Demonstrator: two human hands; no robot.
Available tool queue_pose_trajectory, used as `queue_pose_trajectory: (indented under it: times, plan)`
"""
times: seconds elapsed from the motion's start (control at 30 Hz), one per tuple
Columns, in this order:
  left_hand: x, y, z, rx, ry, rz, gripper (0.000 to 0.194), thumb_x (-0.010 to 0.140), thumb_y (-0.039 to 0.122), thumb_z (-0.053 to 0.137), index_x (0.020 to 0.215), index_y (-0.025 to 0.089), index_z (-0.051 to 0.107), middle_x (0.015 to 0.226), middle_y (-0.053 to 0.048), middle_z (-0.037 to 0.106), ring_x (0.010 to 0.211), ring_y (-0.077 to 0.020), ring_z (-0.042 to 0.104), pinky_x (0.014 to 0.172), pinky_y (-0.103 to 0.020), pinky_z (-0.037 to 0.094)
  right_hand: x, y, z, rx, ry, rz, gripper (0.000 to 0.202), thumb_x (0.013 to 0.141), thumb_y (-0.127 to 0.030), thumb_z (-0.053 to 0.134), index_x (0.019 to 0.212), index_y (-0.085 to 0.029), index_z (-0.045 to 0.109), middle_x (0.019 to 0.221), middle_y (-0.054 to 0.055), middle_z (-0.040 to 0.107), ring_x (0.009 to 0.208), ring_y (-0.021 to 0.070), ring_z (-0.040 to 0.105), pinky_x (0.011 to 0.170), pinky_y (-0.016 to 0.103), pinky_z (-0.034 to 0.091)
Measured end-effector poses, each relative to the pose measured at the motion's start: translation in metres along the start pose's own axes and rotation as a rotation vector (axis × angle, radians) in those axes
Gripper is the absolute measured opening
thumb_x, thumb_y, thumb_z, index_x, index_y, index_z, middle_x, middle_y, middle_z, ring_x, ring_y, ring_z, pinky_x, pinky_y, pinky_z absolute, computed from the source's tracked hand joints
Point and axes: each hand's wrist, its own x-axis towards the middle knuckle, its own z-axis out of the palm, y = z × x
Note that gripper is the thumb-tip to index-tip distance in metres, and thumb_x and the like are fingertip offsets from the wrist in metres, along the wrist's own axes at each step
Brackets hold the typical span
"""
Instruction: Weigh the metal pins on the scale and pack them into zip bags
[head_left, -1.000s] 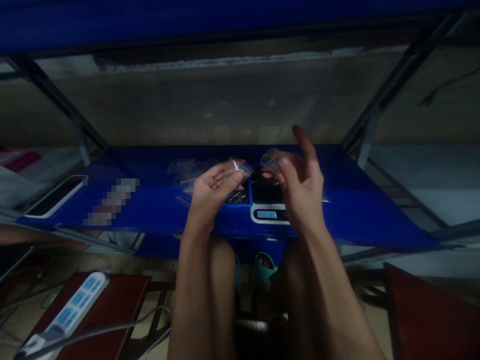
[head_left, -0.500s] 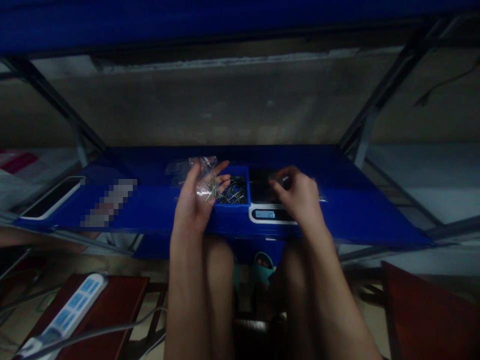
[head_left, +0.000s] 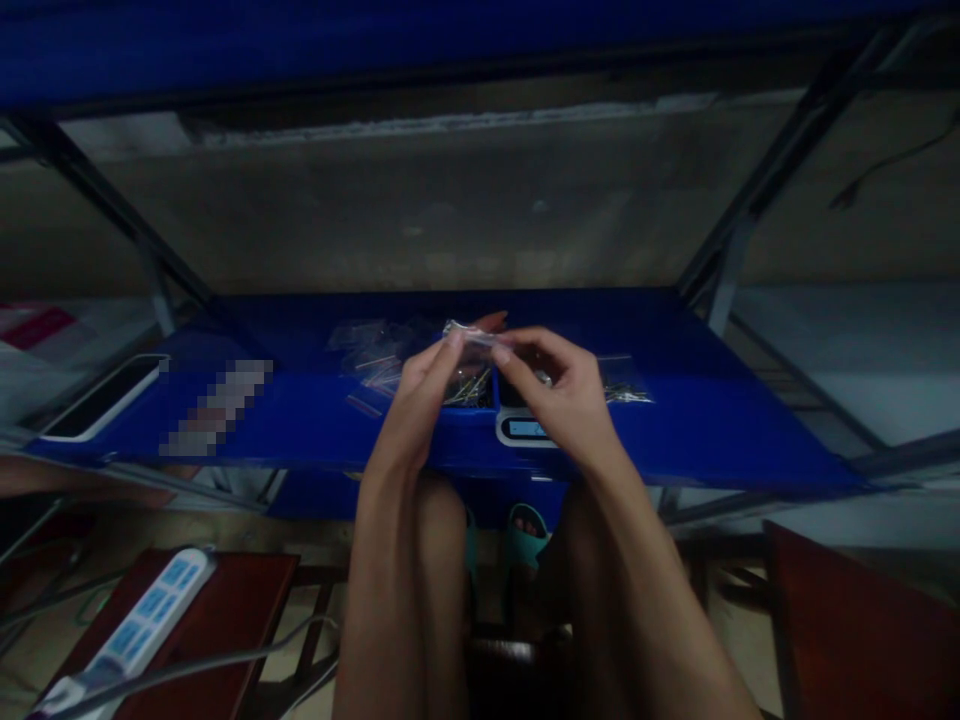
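Crumpled, clear and glossy: the plastic bag (head_left: 477, 338) is held btwn L hand (head_left: 421, 386) & R hand (head_left: 561, 378), its edge clamped by thumb & fingers of both. Contents can't be told. Counted: 1 bag held; 1 blue bin (head_left: 478, 413) below fingers, w/ thin metal pins (head_left: 474, 386), too many to count; 1 digital scale (head_left: 525, 430) below R fingers; 1 pin-filled bag (head_left: 628, 390) right of R fingers; several loose bags (head_left: 384, 370) left of L fingers, overlapped, exact no. unclear.

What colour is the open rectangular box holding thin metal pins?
The open rectangular box is blue; the head view, the only one, shows it best.
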Motion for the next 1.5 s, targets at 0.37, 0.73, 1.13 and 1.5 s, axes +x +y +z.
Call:
queue_pose_trajectory:
  times: [0.37,0.73,1.13,1.5]
  plan:
    - [0.005,-0.008,-0.004,0.006,0.272,0.123,0.029,0.086,0.045,0.084,0.086,0.018,0.073,0.083,-0.004,0.077,0.073,-0.0129,0.071,0.071,-0.023,0.056,0.001,0.004,0.008,0.125,0.104,0.047,0.018,0.084,-0.038,0.081,0.083,-0.021,0.074,0.075,0.0,0.072,0.067,0.0136,0.064,0.059,0.026,0.051]
    - [0.001,0.003,-0.009,-0.205,0.157,-0.015,0.033,0.095,0.044,0.073,0.114,0.018,0.079,0.111,-0.01,0.081,0.087,-0.0136,0.075,0.08,-0.023,0.058,0.005,0.011,-0.005,0.312,0.422,0.168,0.013,0.08,-0.031,0.079,0.081,-0.022,0.069,0.073,-0.002,0.07,0.066,0.0128,0.063,0.058,0.025,0.046]
    - [-0.002,0.002,-0.01,-0.21,0.111,-0.039,0.024,0.09,0.042,0.079,0.101,0.021,0.086,0.086,-0.003,0.074,0.08,-0.0109,0.067,0.078,-0.02,0.054,0.004,0.009,-0.004,0.33,0.452,0.169,0.012,0.079,-0.027,0.075,0.073,-0.021,0.067,0.062,-0.004,0.063,0.052,0.009,0.047,0.049,0.024,0.034]
    - [-0.003,0.001,-0.01,-0.146,0.101,-0.024,0.017,0.086,0.038,0.084,0.096,0.024,0.087,0.075,0.0,0.069,0.073,-0.0093,0.061,0.076,-0.02,0.051,0.005,0.008,-0.006,0.31,0.444,0.153,0.015,0.079,-0.032,0.077,0.075,-0.022,0.067,0.06,-0.005,0.062,0.057,0.0111,0.057,0.06,0.026,0.045]
